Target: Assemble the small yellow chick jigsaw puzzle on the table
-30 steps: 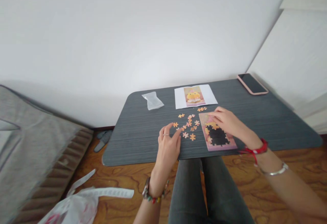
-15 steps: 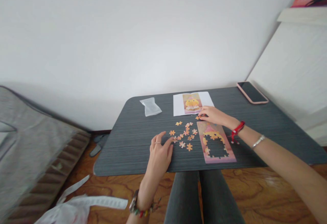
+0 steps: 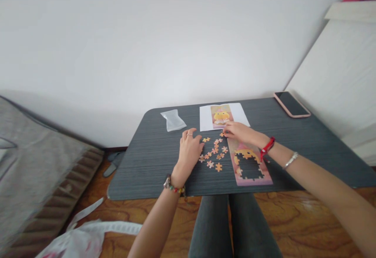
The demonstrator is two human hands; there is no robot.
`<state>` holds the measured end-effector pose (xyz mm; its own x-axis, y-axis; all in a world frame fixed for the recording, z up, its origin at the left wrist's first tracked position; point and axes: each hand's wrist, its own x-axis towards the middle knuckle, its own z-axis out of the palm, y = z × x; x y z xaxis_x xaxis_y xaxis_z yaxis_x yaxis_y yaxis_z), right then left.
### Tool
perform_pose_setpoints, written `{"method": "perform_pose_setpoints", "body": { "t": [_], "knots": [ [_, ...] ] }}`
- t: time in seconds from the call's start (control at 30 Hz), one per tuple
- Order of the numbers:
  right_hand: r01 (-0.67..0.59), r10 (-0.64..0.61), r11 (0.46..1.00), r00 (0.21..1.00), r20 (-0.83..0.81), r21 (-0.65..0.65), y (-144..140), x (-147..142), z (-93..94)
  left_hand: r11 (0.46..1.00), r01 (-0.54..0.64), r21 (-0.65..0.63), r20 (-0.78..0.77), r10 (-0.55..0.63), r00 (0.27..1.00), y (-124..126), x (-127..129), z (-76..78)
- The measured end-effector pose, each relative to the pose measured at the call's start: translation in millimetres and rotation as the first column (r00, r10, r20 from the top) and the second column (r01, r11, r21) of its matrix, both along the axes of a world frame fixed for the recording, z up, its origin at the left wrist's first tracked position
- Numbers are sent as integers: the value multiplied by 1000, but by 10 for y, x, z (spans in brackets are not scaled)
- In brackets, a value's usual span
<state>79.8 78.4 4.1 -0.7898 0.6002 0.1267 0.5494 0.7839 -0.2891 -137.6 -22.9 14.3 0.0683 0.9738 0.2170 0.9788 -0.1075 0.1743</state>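
Pinched at the fingertips of my right hand (image 3: pixel 240 132) is a small orange puzzle piece (image 3: pixel 222 134), close to the table beside the sheet's lower edge. My left hand (image 3: pixel 189 148) hovers or rests at the left of the loose pieces, fingers apart and bent, covering part of the group. Several loose puzzle pieces (image 3: pixel 219 167) in orange and pink lie scattered between the hands. Under my right wrist lies the partly filled puzzle (image 3: pixel 239 180), its border joined around a dark gap. Behind it, a white sheet (image 3: pixel 206 119) carries a printed yellow character.
All this lies on a dark grey table (image 3: pixel 141 164) against a white wall. A clear plastic bag (image 3: pixel 174 120) lies at the back left, a pink-edged phone (image 3: pixel 291 104) at the back right. White plastic bags (image 3: pixel 85 240) lie on the wooden floor, lower left.
My left hand has moved away from me and slightly right, over the left loose pieces. My right hand has shifted a little left with the puzzle piece at its fingertips.
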Motion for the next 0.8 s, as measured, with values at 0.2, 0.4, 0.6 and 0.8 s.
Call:
{"method": "perform_pose_setpoints", "body": {
  "t": [0.2,0.4,0.6,0.8],
  "knots": [
    [22,-21,1000,998,-66,19,-162,124,69,997,-22,-67,-3,22,1000,176,61,-55],
    [98,-100,995,989,-107,-28,-521,480,202,998,61,-16,-6,-61,998,221,24,-139],
    [125,-139,988,975,-175,-91,-797,621,228,994,111,23,27,-112,993,188,54,-65],
    [158,-163,987,962,-221,-40,-901,587,138,939,329,97,25,-333,943,-22,441,85]
  ]
}}
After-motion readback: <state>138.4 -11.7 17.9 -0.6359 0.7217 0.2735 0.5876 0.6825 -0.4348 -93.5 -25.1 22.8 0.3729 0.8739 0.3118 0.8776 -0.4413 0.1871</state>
